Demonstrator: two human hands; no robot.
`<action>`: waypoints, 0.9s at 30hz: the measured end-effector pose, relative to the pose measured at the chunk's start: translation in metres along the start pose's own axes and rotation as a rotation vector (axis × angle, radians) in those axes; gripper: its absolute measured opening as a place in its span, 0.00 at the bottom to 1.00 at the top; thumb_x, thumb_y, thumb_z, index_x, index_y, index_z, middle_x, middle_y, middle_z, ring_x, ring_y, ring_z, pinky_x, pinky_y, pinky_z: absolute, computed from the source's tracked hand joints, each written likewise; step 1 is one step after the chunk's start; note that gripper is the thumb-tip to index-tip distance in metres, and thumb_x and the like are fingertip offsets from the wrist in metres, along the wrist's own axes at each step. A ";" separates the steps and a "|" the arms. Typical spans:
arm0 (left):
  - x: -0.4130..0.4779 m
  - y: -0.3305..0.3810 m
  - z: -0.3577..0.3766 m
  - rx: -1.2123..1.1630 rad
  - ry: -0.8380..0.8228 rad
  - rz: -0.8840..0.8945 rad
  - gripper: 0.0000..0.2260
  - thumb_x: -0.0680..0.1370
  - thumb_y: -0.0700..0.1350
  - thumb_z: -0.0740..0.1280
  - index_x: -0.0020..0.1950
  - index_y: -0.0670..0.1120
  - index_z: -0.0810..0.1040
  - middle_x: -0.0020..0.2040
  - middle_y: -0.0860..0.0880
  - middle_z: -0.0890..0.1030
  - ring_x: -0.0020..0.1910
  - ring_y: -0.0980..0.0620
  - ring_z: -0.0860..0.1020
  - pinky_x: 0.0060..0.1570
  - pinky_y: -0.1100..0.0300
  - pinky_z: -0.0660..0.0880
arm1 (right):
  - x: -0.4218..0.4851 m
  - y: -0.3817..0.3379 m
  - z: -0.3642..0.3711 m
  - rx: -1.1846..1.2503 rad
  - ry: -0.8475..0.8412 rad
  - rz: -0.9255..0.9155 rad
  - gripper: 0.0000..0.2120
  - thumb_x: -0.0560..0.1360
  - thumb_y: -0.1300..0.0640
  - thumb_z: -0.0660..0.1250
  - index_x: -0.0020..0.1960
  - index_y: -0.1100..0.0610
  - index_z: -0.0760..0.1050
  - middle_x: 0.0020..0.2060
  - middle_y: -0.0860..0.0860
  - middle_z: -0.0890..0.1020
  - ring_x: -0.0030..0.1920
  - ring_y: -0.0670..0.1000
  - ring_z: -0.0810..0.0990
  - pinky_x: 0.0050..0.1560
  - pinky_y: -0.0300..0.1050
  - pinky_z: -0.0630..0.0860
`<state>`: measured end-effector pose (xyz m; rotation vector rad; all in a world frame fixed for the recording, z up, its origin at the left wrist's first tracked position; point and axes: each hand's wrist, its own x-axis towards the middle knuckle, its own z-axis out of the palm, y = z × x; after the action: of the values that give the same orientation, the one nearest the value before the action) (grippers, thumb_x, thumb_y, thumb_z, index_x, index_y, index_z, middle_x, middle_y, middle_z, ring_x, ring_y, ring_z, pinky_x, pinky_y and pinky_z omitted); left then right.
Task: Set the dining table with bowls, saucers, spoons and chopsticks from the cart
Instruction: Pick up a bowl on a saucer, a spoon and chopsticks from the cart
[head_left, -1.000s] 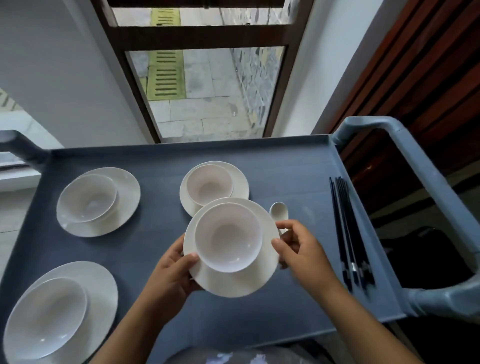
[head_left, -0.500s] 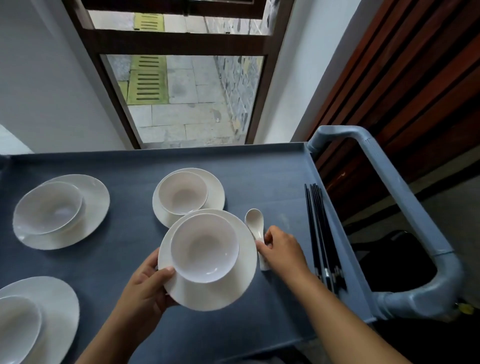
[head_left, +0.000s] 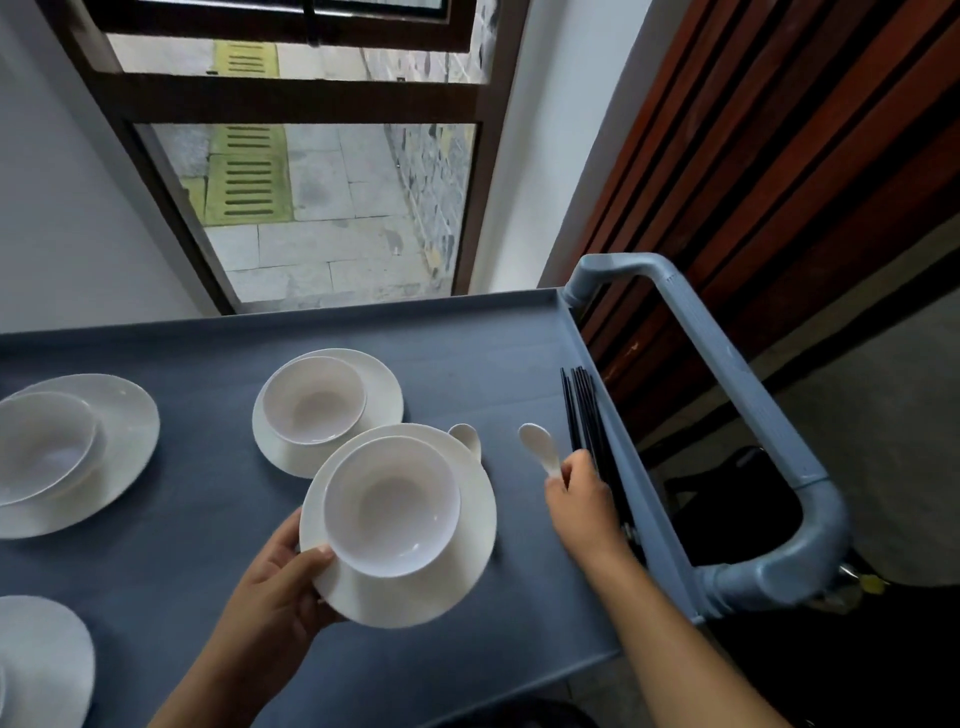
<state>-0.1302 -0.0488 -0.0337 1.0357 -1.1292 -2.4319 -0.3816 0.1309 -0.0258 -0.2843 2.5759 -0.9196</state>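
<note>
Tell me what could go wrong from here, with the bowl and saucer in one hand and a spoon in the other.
1. The left hand grips the saucer by one edge only; the bowl just rests on it and could slide if it tilts.
2. The right hand holds a spoon right beside the chopsticks; picking those up too might make it drop the spoon.

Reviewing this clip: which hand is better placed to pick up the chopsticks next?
Right, likely. The right hand, pinching a white spoon, sits beside the black chopsticks on the cart; the left hand is busy holding the saucer with its bowl.
</note>
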 end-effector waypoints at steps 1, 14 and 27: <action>0.001 -0.001 0.003 0.001 -0.009 -0.005 0.21 0.72 0.39 0.64 0.62 0.56 0.81 0.54 0.45 0.85 0.44 0.46 0.85 0.32 0.47 0.82 | 0.001 0.005 -0.006 -0.070 0.054 -0.007 0.05 0.75 0.60 0.63 0.46 0.58 0.66 0.39 0.57 0.80 0.40 0.61 0.79 0.37 0.52 0.73; 0.007 -0.005 0.023 0.052 -0.068 -0.048 0.24 0.72 0.39 0.64 0.66 0.57 0.79 0.59 0.44 0.84 0.47 0.46 0.84 0.37 0.46 0.82 | 0.024 0.030 -0.021 -0.464 0.130 -0.044 0.13 0.78 0.46 0.67 0.50 0.56 0.71 0.46 0.54 0.83 0.47 0.58 0.82 0.42 0.49 0.75; 0.008 -0.006 0.021 0.040 -0.059 -0.063 0.23 0.71 0.40 0.65 0.64 0.57 0.80 0.58 0.43 0.84 0.47 0.45 0.85 0.38 0.45 0.82 | 0.053 0.014 -0.023 -0.665 0.009 -0.042 0.06 0.74 0.57 0.64 0.41 0.56 0.68 0.40 0.55 0.78 0.38 0.58 0.72 0.34 0.44 0.67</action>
<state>-0.1502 -0.0369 -0.0323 1.0322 -1.1860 -2.5139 -0.4406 0.1382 -0.0339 -0.5107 2.8139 -0.0426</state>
